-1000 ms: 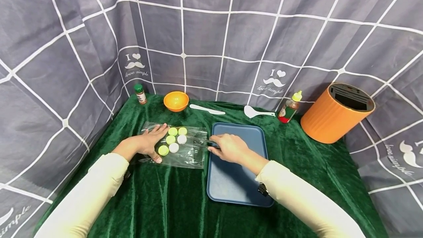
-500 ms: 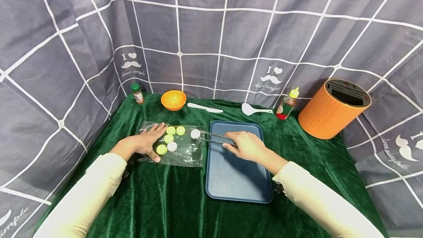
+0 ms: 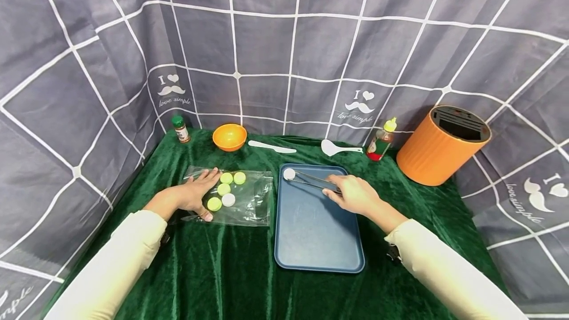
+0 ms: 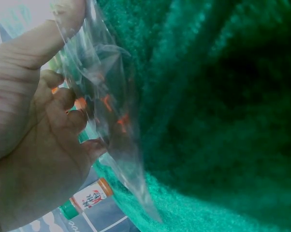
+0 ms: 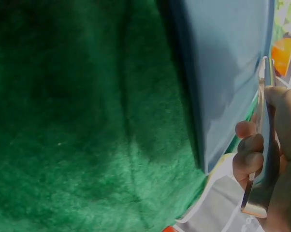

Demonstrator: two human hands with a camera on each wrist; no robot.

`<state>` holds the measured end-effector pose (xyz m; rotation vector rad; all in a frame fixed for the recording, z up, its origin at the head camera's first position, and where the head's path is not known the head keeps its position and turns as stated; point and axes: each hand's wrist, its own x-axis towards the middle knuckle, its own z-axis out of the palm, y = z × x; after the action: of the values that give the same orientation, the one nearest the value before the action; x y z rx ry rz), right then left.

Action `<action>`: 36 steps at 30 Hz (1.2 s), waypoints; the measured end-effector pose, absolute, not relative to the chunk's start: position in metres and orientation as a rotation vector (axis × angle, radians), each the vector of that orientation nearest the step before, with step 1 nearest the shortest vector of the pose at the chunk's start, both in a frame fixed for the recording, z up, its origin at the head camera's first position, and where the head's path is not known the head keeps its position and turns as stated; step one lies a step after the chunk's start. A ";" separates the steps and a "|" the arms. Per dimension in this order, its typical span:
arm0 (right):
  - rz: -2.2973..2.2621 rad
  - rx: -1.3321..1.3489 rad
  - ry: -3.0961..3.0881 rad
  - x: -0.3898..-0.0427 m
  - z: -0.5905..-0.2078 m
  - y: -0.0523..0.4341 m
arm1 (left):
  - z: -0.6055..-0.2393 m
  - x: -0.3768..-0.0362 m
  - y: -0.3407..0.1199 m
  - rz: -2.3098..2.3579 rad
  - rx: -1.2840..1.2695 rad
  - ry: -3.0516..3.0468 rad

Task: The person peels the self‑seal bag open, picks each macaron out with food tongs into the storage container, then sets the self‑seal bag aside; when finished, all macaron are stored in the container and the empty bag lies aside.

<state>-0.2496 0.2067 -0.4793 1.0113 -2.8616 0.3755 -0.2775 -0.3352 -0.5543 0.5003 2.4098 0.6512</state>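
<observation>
The right hand (image 3: 355, 195) grips tweezers (image 3: 311, 180) whose tips pinch a white cap (image 3: 289, 174) at the far-left corner of the tray (image 3: 317, 241); the left hand (image 3: 195, 195) lies flat, fingers straight, on the bag (image 3: 249, 204) holding four caps. This looks like the set-down step: next, easing the tweezers' squeeze so the cap drops on the tray. A second ago the cap lay on the bag; it has since crossed to the tray.
</observation>
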 end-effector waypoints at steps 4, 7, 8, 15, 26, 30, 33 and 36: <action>0.373 1.004 -2.876 -0.251 -0.482 0.209 | -0.555 -0.277 -0.336 0.653 0.501 2.411; 0.377 0.998 -2.882 -0.251 -0.483 0.209 | -0.555 -0.277 -0.335 0.658 0.504 2.410; 0.381 0.999 -2.882 -0.251 -0.483 0.209 | -0.555 -0.277 -0.335 0.658 0.504 2.409; 0.425 1.006 -2.889 -0.252 -0.484 0.209 | -0.554 -0.276 -0.335 0.659 0.497 2.408; 0.445 0.929 -2.952 -0.251 -0.478 0.209 | -0.554 -0.275 -0.336 0.661 0.492 2.413; 0.449 0.967 -2.914 -0.249 -0.472 0.199 | -0.554 -0.275 -0.336 0.666 0.495 2.412; 0.450 1.041 -2.879 -0.247 -0.470 0.186 | -0.548 -0.272 -0.333 0.658 0.493 2.410; 0.435 1.108 -2.863 -0.243 -0.470 0.172 | -0.538 -0.267 -0.328 0.630 0.490 2.415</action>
<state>-0.2430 0.1720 -0.4700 1.1085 -2.8630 0.4352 -0.2669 -0.3278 -0.5383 0.4902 2.4153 0.6297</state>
